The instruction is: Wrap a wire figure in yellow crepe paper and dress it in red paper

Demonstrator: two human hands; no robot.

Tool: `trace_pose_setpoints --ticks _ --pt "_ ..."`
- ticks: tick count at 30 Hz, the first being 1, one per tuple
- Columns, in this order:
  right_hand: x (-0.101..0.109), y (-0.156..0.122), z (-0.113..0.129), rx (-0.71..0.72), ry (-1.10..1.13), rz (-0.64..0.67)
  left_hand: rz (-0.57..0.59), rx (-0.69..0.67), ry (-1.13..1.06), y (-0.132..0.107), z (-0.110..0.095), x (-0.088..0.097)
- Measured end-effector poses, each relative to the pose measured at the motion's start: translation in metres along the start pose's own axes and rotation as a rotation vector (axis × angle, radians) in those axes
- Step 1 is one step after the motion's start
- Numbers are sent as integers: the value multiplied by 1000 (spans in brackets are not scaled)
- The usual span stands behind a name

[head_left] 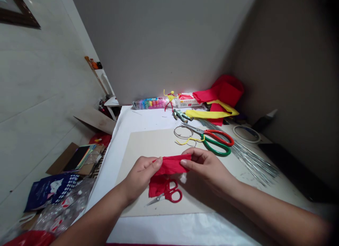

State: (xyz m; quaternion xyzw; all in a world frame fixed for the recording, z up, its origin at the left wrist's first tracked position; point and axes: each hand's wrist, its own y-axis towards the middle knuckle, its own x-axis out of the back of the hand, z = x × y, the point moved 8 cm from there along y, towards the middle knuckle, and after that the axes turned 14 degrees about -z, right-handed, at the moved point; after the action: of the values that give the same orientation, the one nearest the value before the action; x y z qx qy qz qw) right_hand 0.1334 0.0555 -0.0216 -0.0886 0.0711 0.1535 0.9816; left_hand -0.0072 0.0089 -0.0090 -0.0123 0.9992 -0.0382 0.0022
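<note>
Both hands hold one piece of red crepe paper (169, 166) just above a beige cardboard sheet (148, 147). My left hand (141, 175) pinches its left end with thumb and fingers closed. My right hand (205, 164) pinches its right end. The paper hangs down between them over small red-handled scissors (169, 194), which lie on the cardboard right below my hands.
Large scissors with red and green handles (212, 137), a wire ring (183, 132), a yellow strip (189, 140) and a bundle of metal wires (249, 157) lie beyond my right hand. Red and yellow paper (219, 97) is piled at the back. A tape roll (246, 133) sits at the right.
</note>
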Motion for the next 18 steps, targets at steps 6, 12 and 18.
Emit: trace_pose_setpoints --ticks 6,12,18 --pt "0 -1 0 10 -26 6 11 40 16 2 2 -1" --pt "-1 -2 7 135 -127 -3 3 34 94 2 5 -3" --pt "21 17 31 286 -416 -92 -65 -150 402 3 0 2"
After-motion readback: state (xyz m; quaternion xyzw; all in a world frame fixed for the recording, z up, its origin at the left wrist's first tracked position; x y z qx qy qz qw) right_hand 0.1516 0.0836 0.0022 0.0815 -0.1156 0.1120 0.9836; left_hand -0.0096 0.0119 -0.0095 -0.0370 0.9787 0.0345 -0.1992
